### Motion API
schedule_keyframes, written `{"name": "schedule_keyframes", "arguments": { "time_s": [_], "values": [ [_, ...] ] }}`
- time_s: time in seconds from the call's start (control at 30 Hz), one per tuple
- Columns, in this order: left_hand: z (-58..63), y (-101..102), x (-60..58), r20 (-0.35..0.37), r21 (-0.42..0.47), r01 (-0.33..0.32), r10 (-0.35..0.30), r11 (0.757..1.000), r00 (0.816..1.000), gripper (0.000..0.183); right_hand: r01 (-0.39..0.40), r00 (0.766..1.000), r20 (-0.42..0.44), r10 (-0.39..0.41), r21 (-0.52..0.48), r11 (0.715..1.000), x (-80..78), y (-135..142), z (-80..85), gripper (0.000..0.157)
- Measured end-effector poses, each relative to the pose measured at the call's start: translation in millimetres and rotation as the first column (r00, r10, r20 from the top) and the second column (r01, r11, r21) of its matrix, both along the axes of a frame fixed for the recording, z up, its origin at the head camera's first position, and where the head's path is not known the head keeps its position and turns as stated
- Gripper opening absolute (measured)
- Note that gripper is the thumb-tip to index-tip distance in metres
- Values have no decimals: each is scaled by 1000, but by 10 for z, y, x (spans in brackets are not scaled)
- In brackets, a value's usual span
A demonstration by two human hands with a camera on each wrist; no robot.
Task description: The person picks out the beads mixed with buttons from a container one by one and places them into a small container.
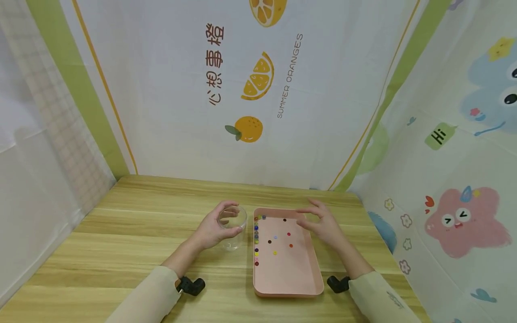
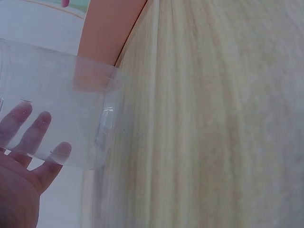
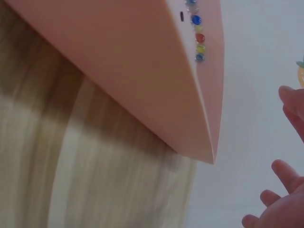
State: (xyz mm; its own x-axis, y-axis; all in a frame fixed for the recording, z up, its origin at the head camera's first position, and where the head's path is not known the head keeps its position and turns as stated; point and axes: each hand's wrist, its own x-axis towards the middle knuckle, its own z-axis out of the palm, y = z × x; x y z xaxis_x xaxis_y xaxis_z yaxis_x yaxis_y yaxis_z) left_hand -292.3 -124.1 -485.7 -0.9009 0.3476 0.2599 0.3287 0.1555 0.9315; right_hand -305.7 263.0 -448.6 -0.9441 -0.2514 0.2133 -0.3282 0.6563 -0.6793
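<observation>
My left hand (image 1: 214, 229) holds a clear, see-through cup (image 1: 232, 244), thumb on the near side and fingers curled round the far side. The cup (image 2: 57, 80) is upright just left of a pink tray (image 1: 286, 280); nothing shows inside it. Whether its base touches the table, I cannot tell. Over the tray's right rim hovers my right hand (image 1: 323, 223), thumb and fingers spread apart, holding nothing. Small round colored beads (image 1: 256, 228) line the tray's left wall. Several flat, button-like discs (image 1: 291, 246) lie scattered on its floor.
The tray rests on a wood-grain table (image 1: 133, 237). Behind the table hangs a white cloth (image 1: 173, 112) with orange prints, and a patterned cloth (image 1: 452, 170) hangs along the right side. A black device (image 1: 191, 285) is strapped at the left wrist.
</observation>
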Motion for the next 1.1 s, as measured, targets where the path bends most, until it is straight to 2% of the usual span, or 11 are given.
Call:
{"name": "schedule_keyframes", "arguments": {
  "time_s": [0.33,0.57,0.87,1.1],
  "values": [
    [3,0,2,-11,1,3,-3,1000,1000,72,3,998,-68,11,204,979,-31,-241,-5,21],
    [-14,-7,-6,-5,-5,-6,5,1000,1000,73,-45,996,-60,61,240,970,-29,-329,57,20],
    [29,-1,-6,-7,-8,-12,12,1000,1000,73,-59,994,-73,80,261,964,-57,-428,253,18],
    [12,-3,5,-3,-7,-5,5,1000,1000,73,-70,994,-61,90,273,959,-121,-616,262,21]
  ]
}}
